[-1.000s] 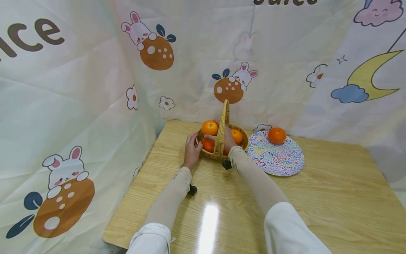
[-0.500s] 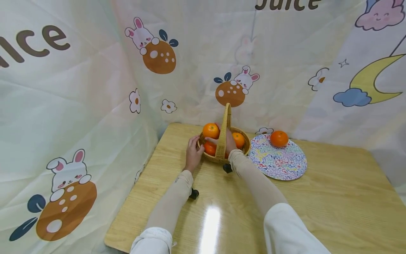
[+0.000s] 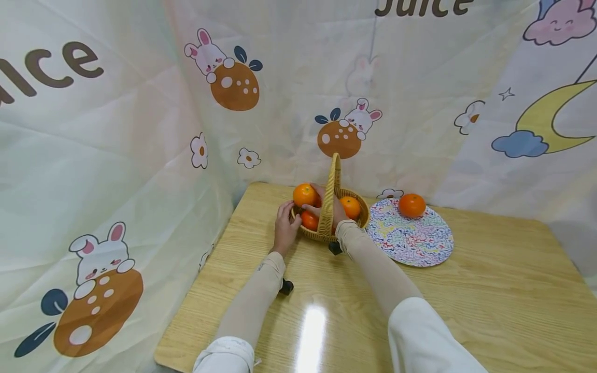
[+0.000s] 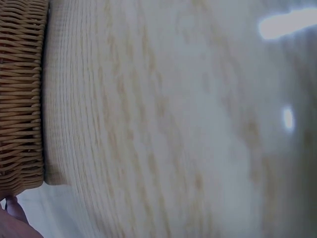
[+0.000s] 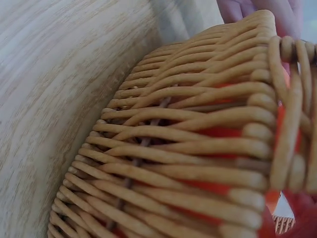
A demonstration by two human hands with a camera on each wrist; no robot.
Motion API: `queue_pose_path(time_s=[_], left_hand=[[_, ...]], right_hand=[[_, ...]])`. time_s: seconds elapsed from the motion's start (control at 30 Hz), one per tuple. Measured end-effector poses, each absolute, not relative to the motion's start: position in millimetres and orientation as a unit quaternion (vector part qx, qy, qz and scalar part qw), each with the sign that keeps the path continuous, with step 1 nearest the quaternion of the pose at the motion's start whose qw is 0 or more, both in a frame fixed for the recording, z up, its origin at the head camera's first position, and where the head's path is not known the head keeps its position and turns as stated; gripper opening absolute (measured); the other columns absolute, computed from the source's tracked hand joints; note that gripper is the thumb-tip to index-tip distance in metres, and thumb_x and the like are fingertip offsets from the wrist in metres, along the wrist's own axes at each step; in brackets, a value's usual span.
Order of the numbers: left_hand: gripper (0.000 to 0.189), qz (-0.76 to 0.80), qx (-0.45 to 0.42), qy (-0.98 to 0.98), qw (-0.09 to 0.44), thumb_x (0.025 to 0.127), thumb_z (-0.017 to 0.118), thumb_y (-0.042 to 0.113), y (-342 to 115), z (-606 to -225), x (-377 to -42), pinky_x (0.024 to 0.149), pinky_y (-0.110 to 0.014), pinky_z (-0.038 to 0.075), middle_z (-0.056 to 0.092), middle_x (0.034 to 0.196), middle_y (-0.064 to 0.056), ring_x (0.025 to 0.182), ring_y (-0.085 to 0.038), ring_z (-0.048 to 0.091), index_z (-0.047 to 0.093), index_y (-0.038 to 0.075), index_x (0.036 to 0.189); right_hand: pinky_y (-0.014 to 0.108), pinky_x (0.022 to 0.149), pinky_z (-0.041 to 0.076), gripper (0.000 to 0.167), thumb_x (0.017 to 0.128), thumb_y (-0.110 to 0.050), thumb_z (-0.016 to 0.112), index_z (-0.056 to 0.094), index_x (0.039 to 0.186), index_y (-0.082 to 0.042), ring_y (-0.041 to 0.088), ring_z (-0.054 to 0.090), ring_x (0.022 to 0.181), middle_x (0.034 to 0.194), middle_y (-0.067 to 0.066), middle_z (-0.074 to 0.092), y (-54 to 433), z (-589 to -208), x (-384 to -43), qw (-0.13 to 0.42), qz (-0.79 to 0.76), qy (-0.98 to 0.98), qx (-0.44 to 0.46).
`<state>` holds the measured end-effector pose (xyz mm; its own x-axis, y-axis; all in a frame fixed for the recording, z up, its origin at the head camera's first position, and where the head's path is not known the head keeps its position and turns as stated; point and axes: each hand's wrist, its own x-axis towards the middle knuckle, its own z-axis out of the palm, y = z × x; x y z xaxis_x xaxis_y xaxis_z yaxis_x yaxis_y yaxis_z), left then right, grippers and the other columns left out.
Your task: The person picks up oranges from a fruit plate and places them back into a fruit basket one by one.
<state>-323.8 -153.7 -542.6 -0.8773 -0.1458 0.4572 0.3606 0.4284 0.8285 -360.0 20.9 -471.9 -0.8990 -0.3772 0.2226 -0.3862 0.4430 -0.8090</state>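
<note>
A wicker basket (image 3: 325, 237) with a tall arched handle stands at the back of the table, holding several orange fruits. My left hand (image 3: 285, 229) grips its left rim; in the left wrist view only part of that hand (image 4: 17, 223) shows, at the basket's end. Reaching in beneath the handle, my right hand (image 3: 338, 208) holds an orange (image 3: 304, 195) between thumb and fingers at the left rim. Another orange (image 3: 350, 207) lies in the right half, and a redder fruit (image 3: 310, 220) sits below the held one. The handle covers part of my right hand.
Right of the basket lies a round plate (image 3: 415, 243) with a multicolored squiggle pattern, bearing one orange fruit (image 3: 412, 205). Printed fabric (image 3: 289, 93) hangs behind and left of the wooden table (image 3: 503, 290).
The orange in my right hand has shifted slightly left, toward the basket's left rim. My left hand stays on the rim. The head view has tilted up a little.
</note>
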Motion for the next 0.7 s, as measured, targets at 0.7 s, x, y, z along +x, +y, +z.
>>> queue_pose_path(time_s=[0.7], left_hand=[[0.044,-0.545,-0.059,-0.803,0.232,0.092,0.059,0.002,-154,-545,-326,0.097,-0.036,0.048,0.045,0.139,-0.011,0.123,-0.025,0.051,0.053,-0.001,0.135]], right_hand=[[0.051,0.107,0.034,0.073,0.086,-0.039,0.073,0.043,0.148,-0.014,0.033,0.042,0.130,0.142,0.018,0.046,28,-479,-380,0.094,0.449,-0.857,0.234]])
